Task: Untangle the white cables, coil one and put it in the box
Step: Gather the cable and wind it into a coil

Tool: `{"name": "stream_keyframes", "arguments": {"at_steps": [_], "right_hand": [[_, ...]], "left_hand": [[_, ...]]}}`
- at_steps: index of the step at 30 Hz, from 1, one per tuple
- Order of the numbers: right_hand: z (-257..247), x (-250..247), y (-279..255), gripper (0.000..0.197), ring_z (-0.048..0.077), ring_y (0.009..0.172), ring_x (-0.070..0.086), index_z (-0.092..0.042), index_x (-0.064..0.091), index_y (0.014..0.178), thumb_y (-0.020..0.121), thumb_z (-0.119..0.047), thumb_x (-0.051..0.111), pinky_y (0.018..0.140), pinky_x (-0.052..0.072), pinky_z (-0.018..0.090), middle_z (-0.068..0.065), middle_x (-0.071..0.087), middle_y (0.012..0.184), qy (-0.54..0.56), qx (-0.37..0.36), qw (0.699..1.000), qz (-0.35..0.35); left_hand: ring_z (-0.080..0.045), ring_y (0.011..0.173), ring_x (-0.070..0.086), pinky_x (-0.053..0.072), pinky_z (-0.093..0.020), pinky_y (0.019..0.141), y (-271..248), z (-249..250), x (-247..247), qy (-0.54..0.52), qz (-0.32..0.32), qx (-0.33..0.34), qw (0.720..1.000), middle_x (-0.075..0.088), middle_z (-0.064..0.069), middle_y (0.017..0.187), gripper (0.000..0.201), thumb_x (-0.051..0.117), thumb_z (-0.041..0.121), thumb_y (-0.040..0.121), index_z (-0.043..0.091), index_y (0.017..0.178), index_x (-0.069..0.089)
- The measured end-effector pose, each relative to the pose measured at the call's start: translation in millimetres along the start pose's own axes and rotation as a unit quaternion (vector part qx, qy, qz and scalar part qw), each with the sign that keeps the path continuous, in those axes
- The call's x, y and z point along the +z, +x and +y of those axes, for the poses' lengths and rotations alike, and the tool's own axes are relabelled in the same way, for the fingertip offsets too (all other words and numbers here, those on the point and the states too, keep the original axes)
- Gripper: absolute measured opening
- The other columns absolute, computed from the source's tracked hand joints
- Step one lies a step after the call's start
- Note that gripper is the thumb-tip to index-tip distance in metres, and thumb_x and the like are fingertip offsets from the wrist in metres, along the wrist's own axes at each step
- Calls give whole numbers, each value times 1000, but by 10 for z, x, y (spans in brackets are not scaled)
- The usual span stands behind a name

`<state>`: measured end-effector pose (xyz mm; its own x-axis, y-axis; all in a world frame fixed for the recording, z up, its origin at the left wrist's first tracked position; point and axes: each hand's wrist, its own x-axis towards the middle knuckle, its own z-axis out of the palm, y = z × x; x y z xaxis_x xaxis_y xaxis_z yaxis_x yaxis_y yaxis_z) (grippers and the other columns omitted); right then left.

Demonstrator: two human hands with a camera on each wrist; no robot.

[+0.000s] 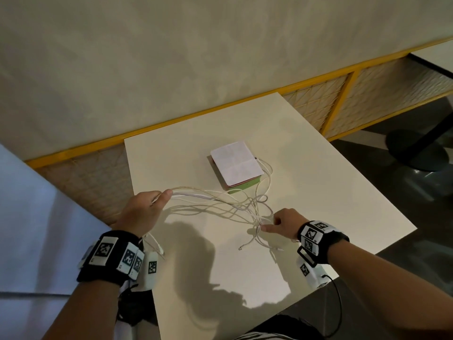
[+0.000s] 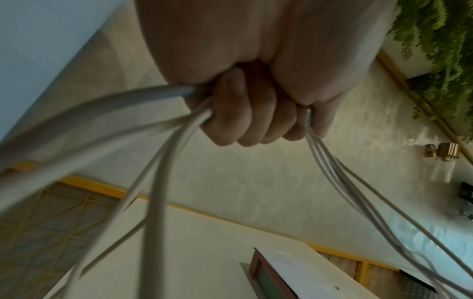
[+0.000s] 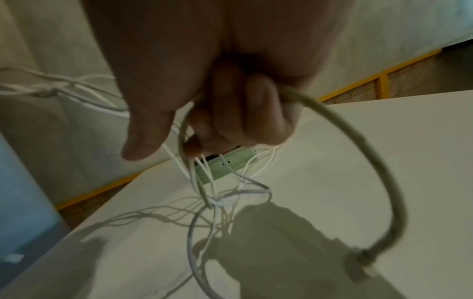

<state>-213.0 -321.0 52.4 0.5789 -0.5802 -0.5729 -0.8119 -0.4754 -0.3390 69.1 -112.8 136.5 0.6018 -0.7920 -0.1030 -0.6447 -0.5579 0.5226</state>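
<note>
Several thin white cables [image 1: 220, 204] stretch in a tangled bundle above the white table [image 1: 318, 192], between my two hands. My left hand [image 1: 144, 212] grips one end of the bundle in a fist [image 2: 245, 113], with strands [image 2: 158, 182] coming out on both sides. My right hand [image 1: 282, 223] pinches the knotted part of the cables [image 3: 204, 178]; one cable end with a plug [image 3: 363, 259] loops out of its curled fingers [image 3: 230, 113]. The box [image 1: 235, 168], green-sided with a white lid ajar on top, sits just beyond the cables.
Loose cable ends [image 1: 247, 246] lie on the table near the right hand. A yellow-framed lattice panel [image 1: 343, 104] runs along the wall behind. The table's right edge drops to a dark floor with a black table base [image 1: 416, 150].
</note>
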Motion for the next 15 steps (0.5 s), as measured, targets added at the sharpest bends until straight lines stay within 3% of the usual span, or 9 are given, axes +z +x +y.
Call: {"name": "stream_keyframes", "arguments": {"at_steps": [5,9,13,15], "right_hand": [[104,-126,-2,31,8,52,44,-17,59,57,84,-30,64,55,35,20,-6,52,54,131,-77,988,-17],[181,-226,-48,17,1,46,45,-15,71,72,87,-17,62,53,38,19,-11,57,47,201,-103,974,-12],[278,-266,-47,22,-1,48,49,-24,68,72,88,-13,59,59,40,20,-10,57,51,236,-92,967,-8],[306,-276,-58,22,4,47,50,-22,69,70,87,-11,60,59,41,24,-8,60,49,257,-88,962,-22]], "left_hand": [[-32,61,45,27,-37,54,62,-105,1,26,31,-27,999,40,-14,56,55,37,46,97,6,59,38],[-37,72,53,41,-43,67,80,-250,-30,32,40,-69,996,56,-24,71,62,32,46,98,-7,74,54],[-37,80,56,42,-43,74,65,-367,-31,32,46,-99,993,61,-23,79,59,33,44,98,-5,81,60],[-37,81,56,41,-41,73,37,-360,-19,20,44,-114,992,59,-19,73,57,34,44,98,-2,74,58]]}}
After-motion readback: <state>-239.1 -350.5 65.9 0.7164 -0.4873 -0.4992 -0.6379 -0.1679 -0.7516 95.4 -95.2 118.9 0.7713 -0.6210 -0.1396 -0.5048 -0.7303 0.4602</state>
